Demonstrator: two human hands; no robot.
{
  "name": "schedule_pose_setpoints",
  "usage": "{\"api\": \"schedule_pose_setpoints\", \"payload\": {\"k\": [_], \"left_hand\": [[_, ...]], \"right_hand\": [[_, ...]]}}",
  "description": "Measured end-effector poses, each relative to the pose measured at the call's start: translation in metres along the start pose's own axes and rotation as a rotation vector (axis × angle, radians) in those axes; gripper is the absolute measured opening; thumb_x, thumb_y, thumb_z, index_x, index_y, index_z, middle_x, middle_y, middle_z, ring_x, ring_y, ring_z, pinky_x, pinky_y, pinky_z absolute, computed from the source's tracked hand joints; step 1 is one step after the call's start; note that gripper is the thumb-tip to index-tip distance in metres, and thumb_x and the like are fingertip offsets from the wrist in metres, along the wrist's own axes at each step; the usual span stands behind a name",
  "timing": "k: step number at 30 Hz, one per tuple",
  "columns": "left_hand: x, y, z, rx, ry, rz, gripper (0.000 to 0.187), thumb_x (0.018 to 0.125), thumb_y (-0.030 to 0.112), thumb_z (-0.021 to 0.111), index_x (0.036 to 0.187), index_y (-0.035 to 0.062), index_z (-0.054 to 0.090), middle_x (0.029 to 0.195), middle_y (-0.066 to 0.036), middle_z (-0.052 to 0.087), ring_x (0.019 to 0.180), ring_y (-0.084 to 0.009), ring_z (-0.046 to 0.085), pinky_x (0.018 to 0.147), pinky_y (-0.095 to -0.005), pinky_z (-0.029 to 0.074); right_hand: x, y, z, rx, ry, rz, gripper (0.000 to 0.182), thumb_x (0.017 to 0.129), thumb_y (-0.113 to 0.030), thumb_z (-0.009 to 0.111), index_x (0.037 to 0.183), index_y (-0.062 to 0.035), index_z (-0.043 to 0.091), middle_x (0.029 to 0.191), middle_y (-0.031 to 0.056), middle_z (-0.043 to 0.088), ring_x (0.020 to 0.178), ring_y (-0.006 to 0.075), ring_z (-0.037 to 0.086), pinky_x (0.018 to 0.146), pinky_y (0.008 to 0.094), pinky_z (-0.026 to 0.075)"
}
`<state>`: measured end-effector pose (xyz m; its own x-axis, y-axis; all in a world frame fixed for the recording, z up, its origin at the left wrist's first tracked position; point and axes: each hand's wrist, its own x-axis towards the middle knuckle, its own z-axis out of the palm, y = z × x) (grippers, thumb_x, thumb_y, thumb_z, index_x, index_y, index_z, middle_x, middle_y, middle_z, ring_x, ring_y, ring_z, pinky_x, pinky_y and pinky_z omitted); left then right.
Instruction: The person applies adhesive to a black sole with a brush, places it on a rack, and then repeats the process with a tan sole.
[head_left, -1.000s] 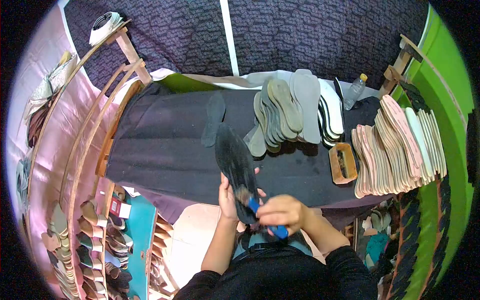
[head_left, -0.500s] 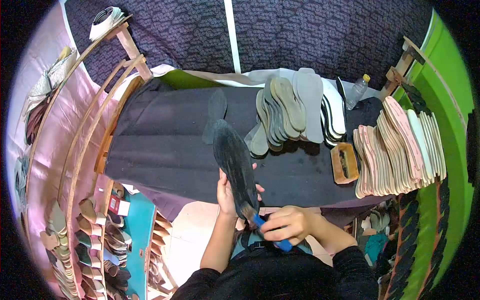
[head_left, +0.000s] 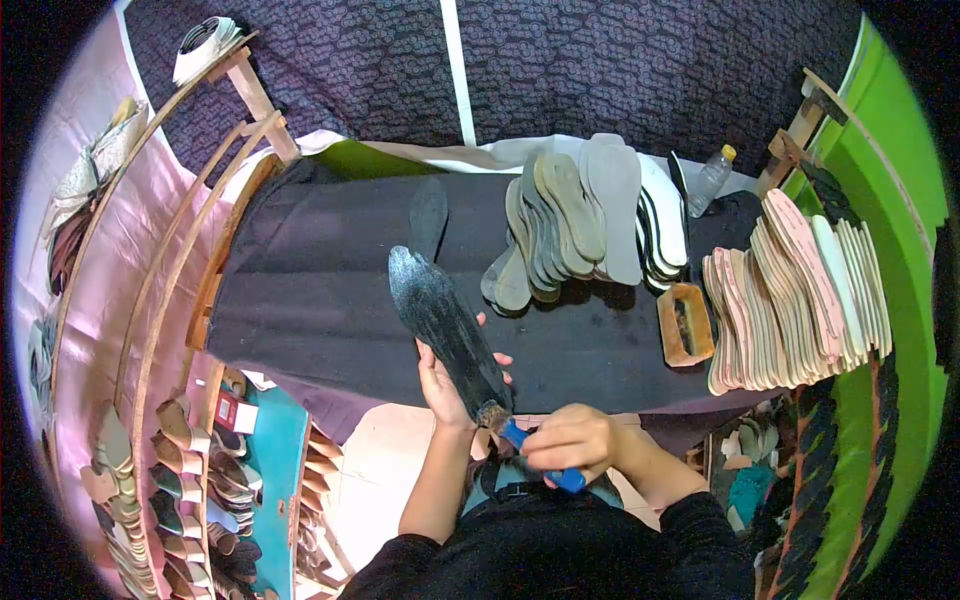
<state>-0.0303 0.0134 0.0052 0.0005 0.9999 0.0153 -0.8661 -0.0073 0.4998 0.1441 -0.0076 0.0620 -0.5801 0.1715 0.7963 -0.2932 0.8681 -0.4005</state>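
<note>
A dark shoe sole (head_left: 440,320) with a wet-looking sheen rests tilted in my left hand (head_left: 447,390), its fingers wrapped round the edges from beneath. My right hand (head_left: 575,440) grips the blue handle of a brush (head_left: 513,432). The brush's bristles touch the near end of the sole. Beyond the held sole, another dark sole (head_left: 429,215) lies flat on the black cloth. Stacks of grey and olive soles (head_left: 570,215) overlap at the back right of the table.
A small wooden box (head_left: 686,325) stands right of centre, beside rows of beige soles (head_left: 780,300). Behind is a plastic bottle (head_left: 712,180) with a yellow cap. Curved wooden rails (head_left: 165,270) and shelves of shoe parts (head_left: 185,480) flank the left side.
The held sole has turned, its far end swinging left, and shows more shine. The brush has moved slightly and still touches the sole's near end. Both hands keep their holds.
</note>
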Motion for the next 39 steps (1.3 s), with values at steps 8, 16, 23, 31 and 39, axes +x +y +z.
{"api": "schedule_pose_setpoints", "payload": {"k": [8,16,23,31,39], "left_hand": [[-0.001,-0.007,0.011,0.013,0.121,0.074,0.046,0.091,0.04,0.022,0.132,0.0196,0.027,0.125,-0.012,0.043,0.108,-0.0338,0.05,0.067,-0.0515,0.053],[-0.006,-0.002,0.015,0.07,0.079,0.035,0.056,0.089,0.049,0.019,0.132,0.0142,0.026,0.125,-0.017,0.044,0.079,-0.0377,0.061,0.053,-0.0428,0.056],[-0.008,0.004,0.013,0.144,0.121,0.11,0.057,0.089,0.051,0.019,0.131,0.0139,0.029,0.128,-0.013,0.043,0.081,-0.0358,0.061,0.059,-0.0437,0.055],[-0.013,-0.012,0.016,0.075,0.125,-0.003,0.055,0.089,0.05,0.019,0.133,0.0197,0.025,0.128,-0.011,0.044,0.085,-0.0379,0.06,0.065,-0.0465,0.052],[-0.013,-0.003,0.013,0.155,0.159,0.038,0.059,0.088,0.051,0.02,0.132,0.0131,0.029,0.127,-0.014,0.044,0.079,-0.0353,0.062,0.056,-0.0402,0.055]], "right_hand": [[-0.007,0.008,-0.011,-0.161,0.09,0.092,0.028,0.063,-0.014,0.068,0.088,-0.0016,0.061,0.091,0.014,0.06,0.064,0.0278,0.059,0.057,0.0338,0.049],[-0.013,0.003,-0.006,-0.108,0.276,0.217,0.02,0.069,-0.014,0.066,0.083,-0.0016,0.061,0.079,0.0131,0.063,0.07,0.027,0.063,0.061,0.0351,0.051],[-0.016,0.001,0.017,-0.245,0.375,0.152,0.026,0.083,-0.029,0.06,0.082,-0.0031,0.058,0.077,0.0121,0.062,0.063,0.0213,0.062,0.053,0.0305,0.05],[-0.003,0.01,0.015,-0.3,0.418,0.189,0.022,0.084,-0.025,0.057,0.083,-0.0029,0.057,0.079,0.0134,0.061,0.063,0.024,0.061,0.053,0.0307,0.048],[-0.016,-0.008,0.017,0.06,0.209,0.148,0.017,0.077,-0.019,0.061,0.078,-0.0011,0.06,0.076,0.0131,0.062,0.057,0.0244,0.059,0.051,0.0305,0.047]]}}
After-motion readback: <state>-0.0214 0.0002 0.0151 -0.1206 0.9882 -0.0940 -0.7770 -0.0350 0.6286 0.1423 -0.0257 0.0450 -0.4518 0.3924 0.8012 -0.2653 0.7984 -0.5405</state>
